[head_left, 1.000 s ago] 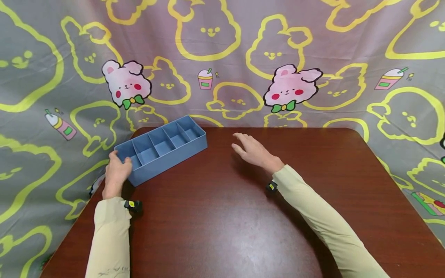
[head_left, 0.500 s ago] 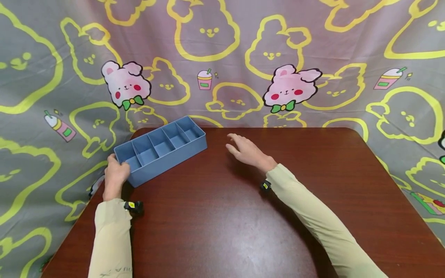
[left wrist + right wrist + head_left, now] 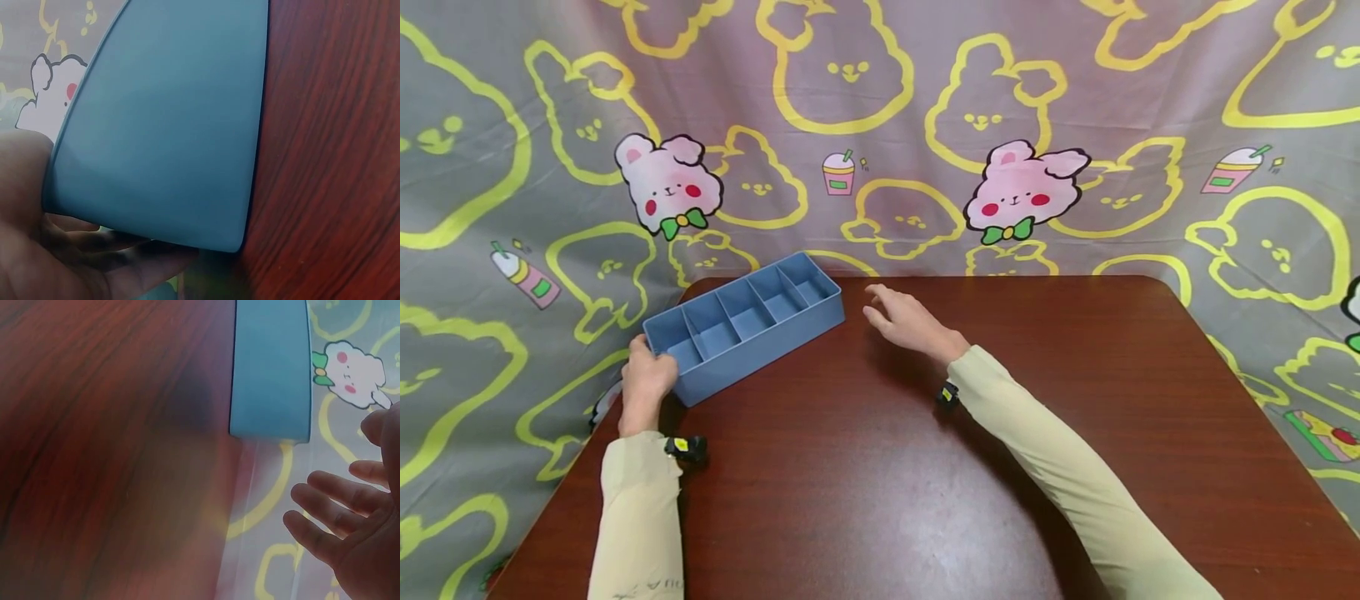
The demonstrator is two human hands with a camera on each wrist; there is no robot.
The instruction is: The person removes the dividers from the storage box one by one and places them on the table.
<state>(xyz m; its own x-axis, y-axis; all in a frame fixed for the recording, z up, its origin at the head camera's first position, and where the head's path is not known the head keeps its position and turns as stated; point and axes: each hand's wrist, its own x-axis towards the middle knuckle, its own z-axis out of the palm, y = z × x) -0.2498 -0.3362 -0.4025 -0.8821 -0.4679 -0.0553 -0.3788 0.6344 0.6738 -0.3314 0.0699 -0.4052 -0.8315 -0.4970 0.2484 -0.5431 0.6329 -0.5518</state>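
Observation:
A blue divided storage box (image 3: 760, 346), with several compartments in a row, stands at an angle on the back left of the table. My left hand (image 3: 647, 379) grips its near left end: in the left wrist view the fingers (image 3: 134, 272) lie against the outside of the end wall and the thumb is up at the rim. To the right of the box's far end, my right hand (image 3: 913, 323) is apart from it and holds nothing. Its fingers (image 3: 319, 534) are spread and relaxed in the right wrist view, beyond the end of the box.
The brown wooden table (image 3: 850, 467) carries the box near its back left corner. A grey curtain (image 3: 895, 100) with cartoon bunnies hangs behind the table and along its sides, close to the box's back. Small black cameras (image 3: 687, 448) sit at both wrists.
My right hand has moved left, closer to the far end of the box. My left hand's thumb and fingers have closed onto the near end. The box stays where it was.

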